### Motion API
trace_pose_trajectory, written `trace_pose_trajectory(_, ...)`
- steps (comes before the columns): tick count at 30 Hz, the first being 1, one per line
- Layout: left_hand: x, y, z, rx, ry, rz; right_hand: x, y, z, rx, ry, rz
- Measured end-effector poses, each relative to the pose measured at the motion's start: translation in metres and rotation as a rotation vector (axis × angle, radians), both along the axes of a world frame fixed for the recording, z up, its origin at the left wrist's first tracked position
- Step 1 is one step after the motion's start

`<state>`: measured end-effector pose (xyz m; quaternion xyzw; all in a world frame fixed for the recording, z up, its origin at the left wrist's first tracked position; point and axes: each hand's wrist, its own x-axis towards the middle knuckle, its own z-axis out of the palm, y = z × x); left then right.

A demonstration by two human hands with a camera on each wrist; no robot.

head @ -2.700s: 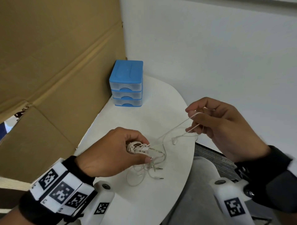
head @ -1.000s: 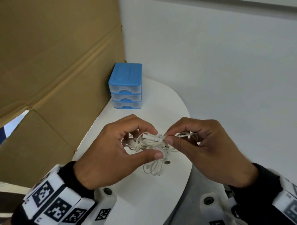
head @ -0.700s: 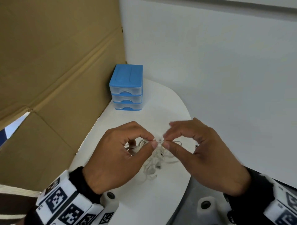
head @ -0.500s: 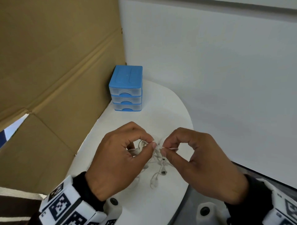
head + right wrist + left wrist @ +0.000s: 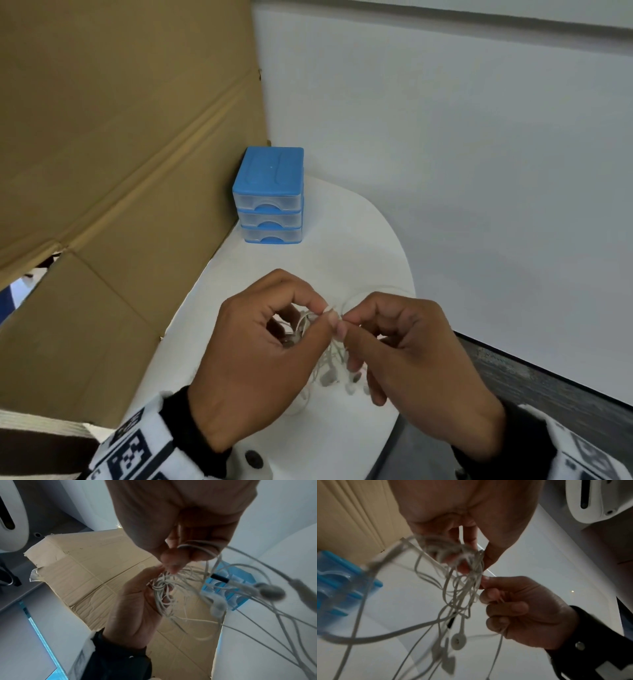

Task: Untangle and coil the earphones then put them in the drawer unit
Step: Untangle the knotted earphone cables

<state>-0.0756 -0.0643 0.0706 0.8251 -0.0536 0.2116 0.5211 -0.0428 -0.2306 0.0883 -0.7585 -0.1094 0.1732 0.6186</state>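
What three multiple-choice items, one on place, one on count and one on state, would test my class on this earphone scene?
1. Where does the drawer unit stand?
A. on the table's far end, by the cardboard
B. on the floor
C. in the left hand

2. How many drawers does it have?
A. one
B. three
C. five

3. What state are the earphones in?
A. coiled
B. tangled
C. put away

Key: 1 A, it stands on the white table; 2 B, three stacked fronts; 3 B, left hand and right hand pinch a knotted bunch.

No legible text, labels or numbers anywhere
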Motion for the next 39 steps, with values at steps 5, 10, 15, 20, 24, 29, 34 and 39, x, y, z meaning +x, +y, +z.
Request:
trace_pose_trajectory(5, 0.001, 0.001, -0.001, -0.078, 0.008, -0.108, 0.001, -0.004, 0.001, 0.082, -0.148, -0.093)
trace_pose_trajectory(10, 0.002, 0.002, -0.001, -0.059, -0.013, -0.127, -0.001, -0.005, -0.004, 0.068, -0.361, -0.07)
trace_pose_trajectory(15, 0.0, 0.006, 0.002, -0.166, 0.017, -0.182, -0.003, -0.004, -0.007, -0.016, -0.507, -0.038)
trace_pose_trajectory(20, 0.004, 0.006, 0.001, -0.096, -0.002, -0.151, -0.002, -0.004, -0.002, -0.058, -0.507, 0.018)
trace_pose_trajectory(24, 0.005, 0.009, 0.001, -0.116, -0.015, -0.149, -0.002, -0.004, 0.002, -0.019, -0.425, 0.036)
trace_pose_trajectory(29, 0.002, 0.008, 0.002, -0.116, -0.003, -0.189, 0.0, -0.004, 0.002, 0.109, -0.162, -0.038)
trace_pose_trajectory(34, 0.0, 0.002, 0.002, -0.097, -0.062, -0.159, 0.0, -0.001, 0.003, 0.251, -0.061, -0.083)
trace_pose_trajectory(39, -0.001, 0.0, 0.005, -0.294, -0.02, -0.051, -0.003, -0.001, 0.006, 0.221, -0.18, -0.053)
